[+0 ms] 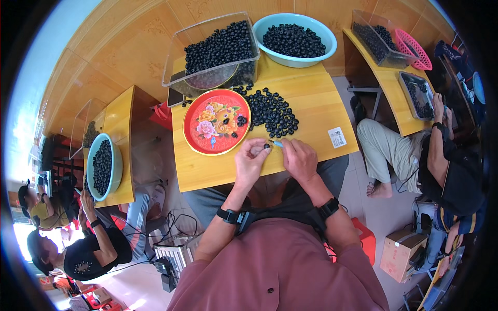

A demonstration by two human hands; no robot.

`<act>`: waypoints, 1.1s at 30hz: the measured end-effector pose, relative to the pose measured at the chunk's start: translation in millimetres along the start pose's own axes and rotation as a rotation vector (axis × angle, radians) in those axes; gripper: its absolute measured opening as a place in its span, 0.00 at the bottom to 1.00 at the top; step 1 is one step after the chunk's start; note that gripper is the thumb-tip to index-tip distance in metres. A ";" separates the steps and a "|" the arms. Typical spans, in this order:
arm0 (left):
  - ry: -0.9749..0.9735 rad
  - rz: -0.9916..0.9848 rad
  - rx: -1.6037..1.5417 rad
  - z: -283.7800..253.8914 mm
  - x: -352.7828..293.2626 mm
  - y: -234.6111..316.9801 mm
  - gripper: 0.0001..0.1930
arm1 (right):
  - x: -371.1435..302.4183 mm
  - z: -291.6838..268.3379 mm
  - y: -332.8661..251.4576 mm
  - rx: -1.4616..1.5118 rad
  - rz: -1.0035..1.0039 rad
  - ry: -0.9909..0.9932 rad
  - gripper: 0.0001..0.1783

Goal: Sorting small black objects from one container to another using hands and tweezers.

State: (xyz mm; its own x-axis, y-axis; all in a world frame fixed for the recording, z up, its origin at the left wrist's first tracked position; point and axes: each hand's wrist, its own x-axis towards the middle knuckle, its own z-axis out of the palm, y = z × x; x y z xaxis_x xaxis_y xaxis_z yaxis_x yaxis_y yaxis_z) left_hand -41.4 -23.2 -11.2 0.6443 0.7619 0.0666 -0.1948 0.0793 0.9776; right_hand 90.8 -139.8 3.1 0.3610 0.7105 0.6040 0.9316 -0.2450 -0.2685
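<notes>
My left hand [251, 161] pinches one small dark round fruit [266, 146] between thumb and fingers above the near edge of the yellow wooden table [316, 109]. My right hand [299, 158] grips a thin tool with a light blue handle [277, 143], its tip pointing at that fruit. Just beyond my hands lies a loose pile of the same dark fruits [272, 110]. Left of the pile sits a round red tray with a flower picture [216, 121], holding a few fruits near its right rim.
At the table's far side stand a clear plastic bin [212, 52] and a light blue basin [294, 39], both full of dark fruits. A white label [337, 137] lies at the right. Other people work at neighbouring tables left and right. A red stool [364, 239] and a cardboard box [398, 253] stand on the floor.
</notes>
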 end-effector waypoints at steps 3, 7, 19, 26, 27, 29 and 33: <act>0.001 0.027 0.060 0.0 1.5 -0.2 0.13 | -0.6 -1.7 -0.1 -0.016 -0.015 0.008 0.06; 0.009 0.058 0.122 1.0 1.7 2.2 0.11 | 0.3 -2.7 -0.9 0.001 -0.017 0.030 0.06; 0.053 0.089 0.247 1.6 -1.4 6.8 0.07 | -0.6 -2.9 -0.8 0.001 -0.032 0.035 0.07; 0.147 0.438 0.761 -30.9 26.4 45.9 0.09 | -1.7 -1.7 -0.4 0.037 -0.018 0.054 0.10; 0.156 0.415 0.849 -37.1 35.5 51.0 0.09 | -0.5 -2.1 0.0 0.034 -0.017 0.058 0.10; 0.169 0.389 0.889 -40.0 40.2 56.8 0.10 | -0.3 -4.3 -1.0 0.017 -0.018 0.055 0.08; -0.016 0.515 1.034 -50.8 37.3 50.1 0.10 | 1.4 -3.7 -2.0 0.014 -0.017 0.067 0.06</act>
State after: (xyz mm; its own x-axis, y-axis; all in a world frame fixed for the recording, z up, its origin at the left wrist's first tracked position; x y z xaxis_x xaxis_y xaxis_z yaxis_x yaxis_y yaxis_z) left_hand -64.7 41.8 30.1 0.6749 0.5422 0.5005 0.2567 -0.8084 0.5296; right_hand 89.6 -140.7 7.3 0.3472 0.6690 0.6572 0.9372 -0.2235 -0.2677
